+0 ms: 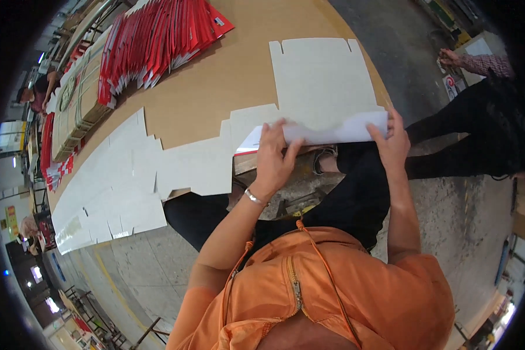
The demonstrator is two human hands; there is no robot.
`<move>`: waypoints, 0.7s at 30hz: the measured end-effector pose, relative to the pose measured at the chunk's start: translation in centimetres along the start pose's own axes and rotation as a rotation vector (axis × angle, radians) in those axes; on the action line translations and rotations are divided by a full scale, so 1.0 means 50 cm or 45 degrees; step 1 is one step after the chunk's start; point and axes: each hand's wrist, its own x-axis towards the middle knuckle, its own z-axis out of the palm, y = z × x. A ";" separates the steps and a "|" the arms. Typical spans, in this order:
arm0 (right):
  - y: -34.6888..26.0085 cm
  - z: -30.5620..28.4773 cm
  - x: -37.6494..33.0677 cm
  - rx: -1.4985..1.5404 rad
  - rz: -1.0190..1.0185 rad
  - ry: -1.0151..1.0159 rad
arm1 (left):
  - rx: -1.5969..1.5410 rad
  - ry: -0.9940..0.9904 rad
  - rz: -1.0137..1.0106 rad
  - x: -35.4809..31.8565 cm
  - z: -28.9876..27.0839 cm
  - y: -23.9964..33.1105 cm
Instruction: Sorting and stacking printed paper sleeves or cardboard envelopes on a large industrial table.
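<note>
Now: left hand (274, 160) and right hand (392, 142) each clamped on ends of white carton blank (338, 131), half folded at near edge of desk (216, 93); grip firm both sides; row of flat blanks (128, 186) unfolded; red folded stack (157, 41) at far side

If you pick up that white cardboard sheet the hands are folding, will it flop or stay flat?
Probably a bit of both. The cardboard sheet lies flat on the table, so it looks fairly stiff, yet its near edge curls over between the left hand and right hand, so it likely bends easily. It looks thin, so probably light.
</note>
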 end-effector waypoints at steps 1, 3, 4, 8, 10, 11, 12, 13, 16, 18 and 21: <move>0.002 0.005 0.004 -0.132 0.026 -0.030 | -0.012 0.128 -0.049 0.017 0.018 0.004; -0.008 0.014 -0.003 0.196 0.152 0.099 | 0.194 0.178 -0.038 0.034 0.037 -0.004; -0.007 0.017 -0.010 0.527 0.273 0.220 | 0.403 0.229 -0.034 0.037 0.044 -0.008; 0.028 0.061 -0.117 0.925 0.489 0.325 | 0.805 -0.183 0.127 0.050 0.057 0.014; -0.010 0.091 -0.190 1.306 0.589 -0.318 | 0.671 -0.246 0.137 0.046 0.062 0.045; -0.047 0.110 -0.207 1.440 0.730 -0.457 | 0.598 -0.295 0.216 0.041 0.070 0.055; -0.080 0.130 -0.220 1.573 0.872 -0.605 | 0.528 -0.343 0.289 0.035 0.078 0.064; -0.098 0.148 -0.218 1.671 0.860 -0.510 | 0.729 -0.329 0.387 0.022 0.104 0.058; -0.074 0.142 -0.171 1.546 0.684 -0.302 | 0.472 -0.481 0.377 0.009 0.093 0.083; -0.049 0.112 -0.130 0.998 0.483 -0.218 | 0.555 -0.531 0.304 0.001 0.059 0.083; -0.069 0.066 -0.070 0.239 -0.359 0.273 | 0.656 -0.509 0.308 -0.016 0.042 0.069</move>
